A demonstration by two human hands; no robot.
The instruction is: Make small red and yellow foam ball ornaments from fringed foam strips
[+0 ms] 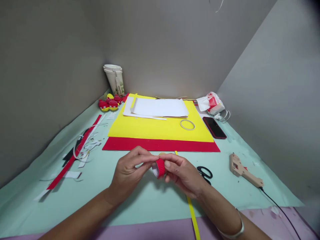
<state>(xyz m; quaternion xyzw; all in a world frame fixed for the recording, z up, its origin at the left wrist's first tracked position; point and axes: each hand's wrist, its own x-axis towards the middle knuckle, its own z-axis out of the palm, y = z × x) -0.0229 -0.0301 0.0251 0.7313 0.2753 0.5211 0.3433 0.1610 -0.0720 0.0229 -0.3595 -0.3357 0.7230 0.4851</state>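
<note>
Between my two hands is a small red ribbed ring with a white inside, held above the pale green table cover. My left hand pinches its upper left edge with thumb and fingers. From the other side my right hand grips the ring, thumb against its red outer face. A small yellowish bit shows at the top between the fingertips, too hidden to name. Under my right forearm runs a yellow strip. Black-handled scissors lie just right of my right hand, their blades hidden.
Yellow and red sheets carry white paper and a thin hoop. Strips and scraps lie left, near red-yellow pieces and a cup. A phone, tissue pack and corded glue gun sit right.
</note>
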